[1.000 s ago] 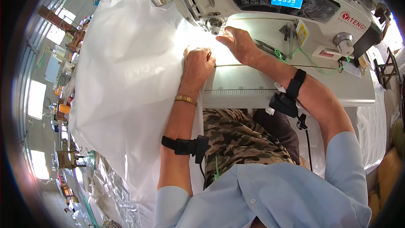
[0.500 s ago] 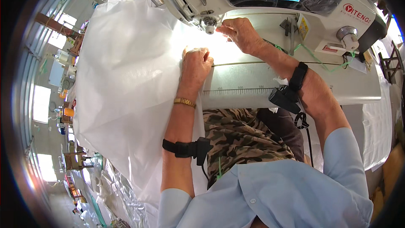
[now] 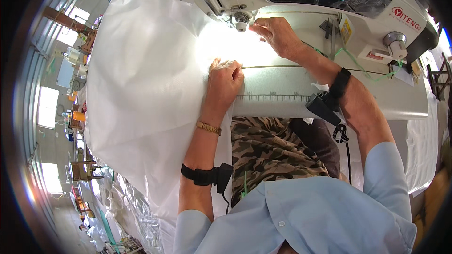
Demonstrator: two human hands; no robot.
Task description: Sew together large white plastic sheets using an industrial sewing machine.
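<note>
Left hand (image 3: 225, 81) flat, fingers pressing white fabric (image 3: 146, 80) — right hand (image 3: 278, 35) pinching its edge just beside the needle (image 3: 241, 24); most fabric looks unfed, left of both hands.

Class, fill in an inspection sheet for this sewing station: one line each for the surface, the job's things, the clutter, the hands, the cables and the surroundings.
Surface: pale sewing table with a ruler strip along its front edge.
Job's things: large white fabric sheet spread left of the sewing machine, brightly lit under the needle area.
Clutter: small tags and a green thread near the machine's right end.
Hands: left hand flat on the fabric edge; right hand beside the needle area, fingers on the fabric.
Cables: black cords hang from both wrist straps.
Surroundings: workshop windows and benches at far left.
</note>
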